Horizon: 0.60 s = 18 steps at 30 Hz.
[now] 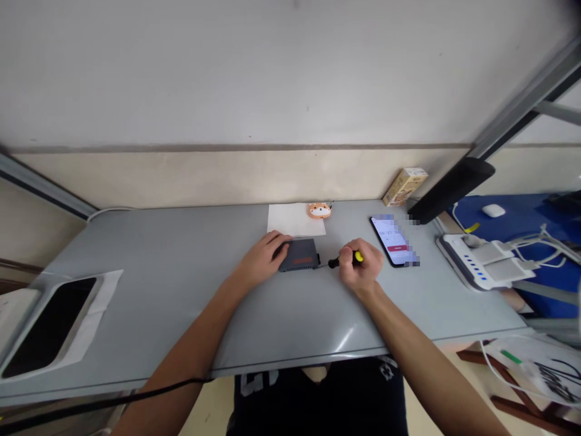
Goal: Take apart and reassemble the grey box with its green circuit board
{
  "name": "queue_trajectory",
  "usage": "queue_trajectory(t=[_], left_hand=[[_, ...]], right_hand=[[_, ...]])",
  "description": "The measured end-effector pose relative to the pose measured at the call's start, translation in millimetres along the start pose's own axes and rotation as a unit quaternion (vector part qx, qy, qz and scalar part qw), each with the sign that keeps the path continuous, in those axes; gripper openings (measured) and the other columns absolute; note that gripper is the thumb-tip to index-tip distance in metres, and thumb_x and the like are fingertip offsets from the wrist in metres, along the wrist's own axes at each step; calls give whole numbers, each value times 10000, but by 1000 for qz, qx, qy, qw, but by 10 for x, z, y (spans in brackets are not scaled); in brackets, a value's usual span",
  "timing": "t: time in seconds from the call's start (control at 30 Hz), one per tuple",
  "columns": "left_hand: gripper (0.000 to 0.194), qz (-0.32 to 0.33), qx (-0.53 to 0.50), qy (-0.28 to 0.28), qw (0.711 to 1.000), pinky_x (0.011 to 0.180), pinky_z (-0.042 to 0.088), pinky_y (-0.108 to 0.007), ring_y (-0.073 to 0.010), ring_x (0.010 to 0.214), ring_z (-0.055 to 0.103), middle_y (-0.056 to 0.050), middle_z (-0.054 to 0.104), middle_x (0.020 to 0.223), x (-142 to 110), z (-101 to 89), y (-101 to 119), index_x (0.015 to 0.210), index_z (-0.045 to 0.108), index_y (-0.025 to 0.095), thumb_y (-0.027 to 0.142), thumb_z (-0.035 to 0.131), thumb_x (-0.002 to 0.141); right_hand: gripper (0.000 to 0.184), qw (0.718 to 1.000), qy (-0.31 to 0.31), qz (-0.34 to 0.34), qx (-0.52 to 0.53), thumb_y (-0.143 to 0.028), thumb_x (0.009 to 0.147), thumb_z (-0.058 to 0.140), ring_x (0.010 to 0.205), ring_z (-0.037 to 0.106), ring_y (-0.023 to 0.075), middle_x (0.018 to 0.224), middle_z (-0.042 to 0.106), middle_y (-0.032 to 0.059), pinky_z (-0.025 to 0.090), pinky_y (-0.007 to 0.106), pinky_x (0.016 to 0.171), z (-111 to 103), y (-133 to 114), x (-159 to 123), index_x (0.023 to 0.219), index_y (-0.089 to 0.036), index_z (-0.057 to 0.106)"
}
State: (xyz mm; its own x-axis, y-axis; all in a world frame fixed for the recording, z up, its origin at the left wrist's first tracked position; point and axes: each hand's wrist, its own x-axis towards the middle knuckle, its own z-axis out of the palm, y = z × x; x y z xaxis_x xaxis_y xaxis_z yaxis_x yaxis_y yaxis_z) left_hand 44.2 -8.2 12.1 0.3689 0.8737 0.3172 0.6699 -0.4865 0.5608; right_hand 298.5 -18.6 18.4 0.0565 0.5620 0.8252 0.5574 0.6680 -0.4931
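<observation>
Nearest, the person's dark trousers (313, 402) show below the desk (290, 327), and a black cable (136, 397) runs across the lower left, passing over the left forearm. At the lower right, a white cord lies over a brown stool (521, 387).

On the desk's left end, a black slab (49, 327) with a pale rim lies on white sheets.

Mid-desk, between the two hands, a flat dark grey box (299, 254) with red marking lies on the grey top. The left hand (263, 260) rests on its left end, fingers bent over the far corner and thumb on top; whether it grips or only presses, I cannot tell. The right hand (362, 265) is closed around the black and yellow handle of a screwdriver (334, 263), whose shaft points left at the box's near right corner. Contact at the tip is too small to make out.

To the right of that hand lies a lit phone (394, 242), partly pixelated; farther right, a white power strip (467, 269) holds plugged-in chargers.

Beyond the box lie a white paper (290, 219) and, overlapping its far right corner, an orange animal-faced case (319, 210). A carton (405, 186) stands near the wall (272, 79), beside a slanting black tube (454, 189).
</observation>
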Motion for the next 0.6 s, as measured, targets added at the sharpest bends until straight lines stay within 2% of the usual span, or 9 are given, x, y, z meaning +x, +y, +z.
queue_trajectory(t=[0.13,0.27,0.43,0.6], left_hand=[[277,6,1,5,1000,1016,519,-382,-206,1103,639,-74,654,1162,1,-4,13,1226,638,225,270,424,1056],[282,4,-1,4,1000,1016,521,-388,-206,1101,637,-74,653,1157,4,-3,9,1215,651,223,255,420,1056],[290,20,0,13,1000,1015,525,-398,-207,1087,633,-75,649,1149,-10,-1,-7,1223,655,228,214,432,1039],[321,38,20,35,998,1018,515,-396,-205,1106,616,-85,616,1167,-30,21,-15,1217,657,232,152,413,1024]], right_hand=[[221,999,-10,9,46,-204,912,539,492,514,134,558,571,-26,392,290,518,46,-45,-55,699,-243,497],[198,998,-33,-24,52,-188,899,554,495,511,134,566,579,-26,387,296,527,66,-53,-93,715,-242,506],[209,1000,13,-24,-11,-192,874,554,485,481,139,538,560,-25,356,309,518,14,-3,-53,679,-244,501],[243,1000,18,-13,-14,-227,882,531,466,472,143,513,537,-21,354,311,502,-4,6,-26,650,-249,465]])
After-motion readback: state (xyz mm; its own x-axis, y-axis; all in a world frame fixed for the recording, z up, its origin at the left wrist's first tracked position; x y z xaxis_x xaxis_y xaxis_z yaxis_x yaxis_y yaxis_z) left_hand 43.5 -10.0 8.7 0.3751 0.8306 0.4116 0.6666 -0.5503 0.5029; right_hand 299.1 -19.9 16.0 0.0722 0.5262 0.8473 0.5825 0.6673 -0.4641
